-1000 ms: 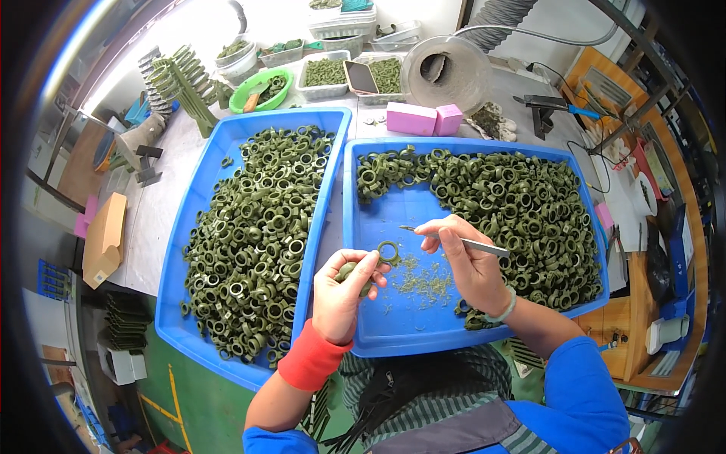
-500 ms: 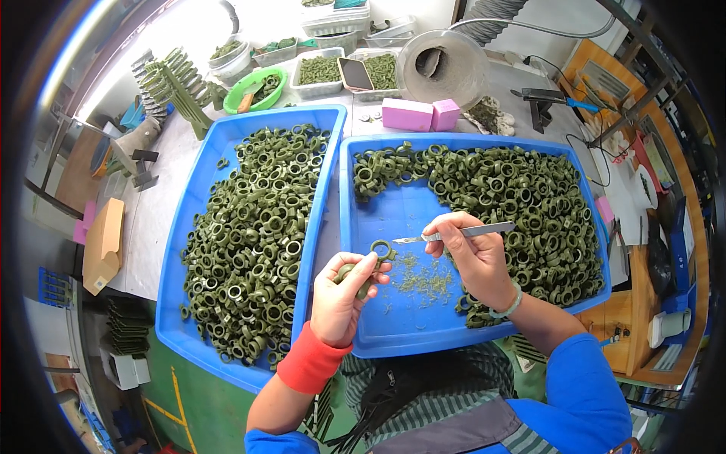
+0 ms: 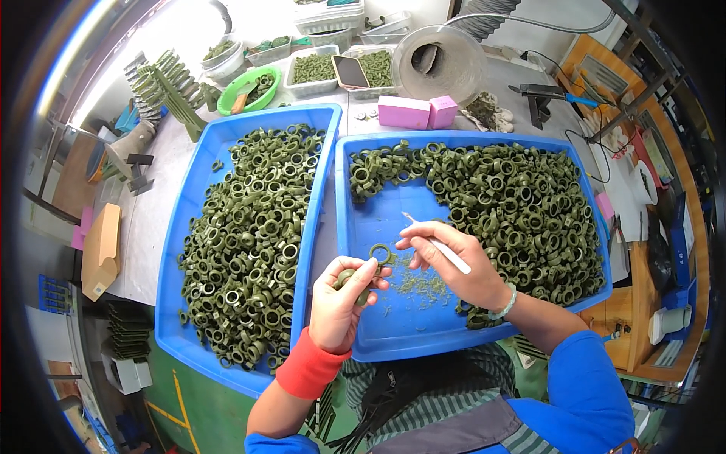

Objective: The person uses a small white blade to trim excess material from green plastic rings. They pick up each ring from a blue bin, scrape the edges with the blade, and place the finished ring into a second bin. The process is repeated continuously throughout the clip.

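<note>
My left hand, with a red band at its wrist, is closed round dark green plastic rings. One ring sticks out past the fingertips, and another lies curled in the palm. In my right hand is a scalpel, gripped between thumb and fingers, its blade pointing away to the far left. The right fingertips are just right of the protruding ring; I cannot tell whether they touch it. Both hands are over the right blue tray, where green shavings lie on the bottom.
Many similar rings fill the left blue tray and the right tray's far and right sides. Behind stand pink blocks, a phone on tubs of green pieces, a green bowl and a clear round container. A clamp-like tool stands back right.
The scalpel has swung from pointing left, near the ring, to pointing away from me. My right hand has shifted slightly nearer and left, towards the ring. My left hand has hardly moved.
</note>
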`<state>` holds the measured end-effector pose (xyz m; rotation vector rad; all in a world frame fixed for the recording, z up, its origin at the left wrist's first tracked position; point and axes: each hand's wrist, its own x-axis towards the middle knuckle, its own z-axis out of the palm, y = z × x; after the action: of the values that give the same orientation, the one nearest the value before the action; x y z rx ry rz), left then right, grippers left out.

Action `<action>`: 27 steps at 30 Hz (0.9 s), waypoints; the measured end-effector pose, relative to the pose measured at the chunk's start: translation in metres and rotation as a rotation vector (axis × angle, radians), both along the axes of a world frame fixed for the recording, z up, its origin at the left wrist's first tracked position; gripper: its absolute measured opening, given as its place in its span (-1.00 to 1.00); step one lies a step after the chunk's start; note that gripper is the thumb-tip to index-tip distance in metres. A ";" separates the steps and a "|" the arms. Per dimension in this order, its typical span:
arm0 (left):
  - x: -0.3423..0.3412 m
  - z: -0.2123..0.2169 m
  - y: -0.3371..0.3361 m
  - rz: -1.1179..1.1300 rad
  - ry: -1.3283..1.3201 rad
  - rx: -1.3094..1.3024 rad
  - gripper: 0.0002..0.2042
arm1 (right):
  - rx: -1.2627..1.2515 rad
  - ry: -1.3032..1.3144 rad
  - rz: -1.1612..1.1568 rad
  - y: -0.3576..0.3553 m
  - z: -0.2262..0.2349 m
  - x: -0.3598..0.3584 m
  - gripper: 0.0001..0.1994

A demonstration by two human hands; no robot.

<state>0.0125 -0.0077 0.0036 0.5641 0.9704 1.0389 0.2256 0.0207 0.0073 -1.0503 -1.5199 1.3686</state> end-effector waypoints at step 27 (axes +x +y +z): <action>-0.003 -0.002 0.001 -0.149 0.000 0.046 -0.79 | -0.244 0.161 0.106 -0.005 0.003 -0.005 -0.78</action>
<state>0.0093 -0.0071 0.0013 0.6642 0.8921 0.9301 0.2207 0.0162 0.0098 -0.9898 -1.3304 1.7038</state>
